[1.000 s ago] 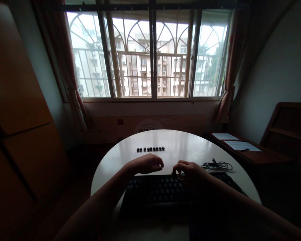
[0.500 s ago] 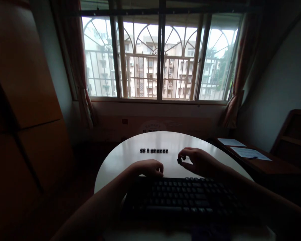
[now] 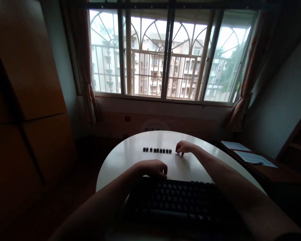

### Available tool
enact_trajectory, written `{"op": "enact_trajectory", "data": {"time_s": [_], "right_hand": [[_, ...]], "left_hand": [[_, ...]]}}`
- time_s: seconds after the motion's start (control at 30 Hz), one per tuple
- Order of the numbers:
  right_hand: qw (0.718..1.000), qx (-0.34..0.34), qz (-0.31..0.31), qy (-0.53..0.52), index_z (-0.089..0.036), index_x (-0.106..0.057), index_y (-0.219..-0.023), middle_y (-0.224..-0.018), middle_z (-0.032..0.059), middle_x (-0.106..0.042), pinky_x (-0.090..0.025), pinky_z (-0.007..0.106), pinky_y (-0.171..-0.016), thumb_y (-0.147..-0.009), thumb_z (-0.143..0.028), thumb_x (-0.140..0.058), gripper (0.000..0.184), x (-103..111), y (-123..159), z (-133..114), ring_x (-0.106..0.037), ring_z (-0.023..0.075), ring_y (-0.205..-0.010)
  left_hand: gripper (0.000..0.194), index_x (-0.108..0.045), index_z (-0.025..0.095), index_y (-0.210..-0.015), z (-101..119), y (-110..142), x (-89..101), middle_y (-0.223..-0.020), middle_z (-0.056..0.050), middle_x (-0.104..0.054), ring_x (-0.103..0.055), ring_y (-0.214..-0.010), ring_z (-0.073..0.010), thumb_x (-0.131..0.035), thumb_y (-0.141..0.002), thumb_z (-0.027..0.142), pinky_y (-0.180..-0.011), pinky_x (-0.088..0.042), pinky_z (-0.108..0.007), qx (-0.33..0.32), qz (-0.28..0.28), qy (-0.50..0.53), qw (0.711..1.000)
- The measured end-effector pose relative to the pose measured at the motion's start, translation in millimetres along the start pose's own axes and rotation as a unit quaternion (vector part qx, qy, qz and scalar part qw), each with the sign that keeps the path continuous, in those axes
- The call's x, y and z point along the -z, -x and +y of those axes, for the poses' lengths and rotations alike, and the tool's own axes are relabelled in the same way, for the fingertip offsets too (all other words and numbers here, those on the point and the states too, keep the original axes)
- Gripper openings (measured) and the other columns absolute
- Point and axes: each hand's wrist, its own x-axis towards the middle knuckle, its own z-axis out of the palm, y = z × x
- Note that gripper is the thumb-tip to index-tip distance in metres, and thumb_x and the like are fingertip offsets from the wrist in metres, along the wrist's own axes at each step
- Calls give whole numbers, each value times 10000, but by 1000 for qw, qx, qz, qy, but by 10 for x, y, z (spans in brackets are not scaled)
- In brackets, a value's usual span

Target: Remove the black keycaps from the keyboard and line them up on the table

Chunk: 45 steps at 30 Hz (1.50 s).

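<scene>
My right hand [image 3: 185,147] reaches over the white round table [image 3: 130,164], its fingertips pinched on a small black keycap [image 3: 176,150] at or just above the tabletop. To the left of that keycap, several black keycaps [image 3: 161,150] stand in a row, with wider gaps near the left end. My left hand [image 3: 155,168] is closed, its fingers curled, at the back edge of a black keyboard [image 3: 175,197]. What the left fingers hold, if anything, is hidden. The keyboard lies near me and is dark; my right forearm covers its right part.
To the right, a brown side table [image 3: 273,174] bears paper sheets [image 3: 256,158] and a dark pen [image 3: 258,163]. A wooden cabinet [image 3: 45,134] stands at the left. Beyond the table is a barred window [image 3: 165,60] with curtains.
My right hand has moved from the keyboard's back edge forward to the row's right end, carrying the keycap. My left hand has curled more tightly near the keyboard. The view has swung a little.
</scene>
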Motion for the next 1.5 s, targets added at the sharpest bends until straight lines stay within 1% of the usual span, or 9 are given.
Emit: {"op": "enact_trajectory", "data": {"time_s": [0.4,0.63,0.9,1.03,1.17,1.27,1.37,1.43,1.5], "right_hand": [[1000,-24,-6,19,-107,-768,-931,-888,101,-770,-562,201,-599,-695,-202,-802,257,-68,-355,60,-742,181,-630],[999,-22,-1,47,-141,-779,-960,-872,89,-773,-553,232,-662,-694,-192,-791,271,-86,-401,81,-741,188,-665],[997,-7,1,73,-141,-774,-999,-887,101,-774,-533,236,-635,-696,-197,-774,308,-98,-417,86,-738,204,-697],[998,-5,-4,70,-123,-744,-1097,-913,112,-773,-538,232,-639,-685,-231,-791,428,-93,-406,85,-738,197,-698],[998,1,-3,69,-100,-699,-1184,-900,108,-774,-539,227,-649,-652,-257,-831,570,39,-328,51,-732,184,-684],[996,19,29,78,-91,-735,-1102,-814,96,-768,-530,241,-672,-694,-279,-817,457,242,-215,-32,-721,189,-682],[991,48,90,82,-95,-761,-1012,-805,109,-757,-523,265,-699,-834,-348,-700,315,465,-34,-181,-711,201,-718],[984,72,141,77,-94,-746,-1057,-923,136,-751,-523,281,-728,-945,-387,-542,374,584,165,-313,-703,207,-785],[974,106,187,73,-130,-706,-1165,-1130,134,-706,-518,292,-795,-1017,-401,-360,464,655,464,-461,-680,209,-930]], "left_hand": [[302,-697,230,-1076,28,8,2,-992,-31,-700,-627,-790,-171,-619,-825,380,-686,-464,-257,-2,-2,-8,1000],[288,-695,226,-1058,38,12,15,-961,-24,-698,-623,-799,-175,-610,-825,372,-688,-459,-259,-6,-3,-4,1000],[296,-697,227,-1056,0,-18,-1,-951,-26,-695,-624,-788,-176,-616,-821,386,-705,-466,-271,-9,-2,3,1000],[309,-696,233,-1065,-36,-42,-18,-970,-28,-694,-623,-799,-179,-618,-816,397,-694,-463,-268,-14,0,5,1000],[313,-694,231,-1073,-15,-33,-13,-987,-33,-694,-625,-805,-179,-613,-818,395,-681,-459,-262,-9,-4,-1,1000],[303,-698,233,-1063,13,-14,-9,-995,-31,-697,-623,-811,-179,-612,-815,386,-687,-461,-261,-4,3,-7,1000],[298,-701,236,-1055,16,-10,-15,-991,-28,-698,-622,-801,-177,-616,-811,385,-679,-460,-258,-4,5,-6,1000],[292,-700,233,-1053,6,-18,-24,-974,-25,-698,-621,-783,-172,-620,-812,378,-668,-457,-254,-4,7,-4,1000],[289,-698,229,-1054,-3,-30,-31,-965,-25,-696,-620,-775,-168,-619,-815,371,-662,-454,-251,-9,10,-5,1000]]}}
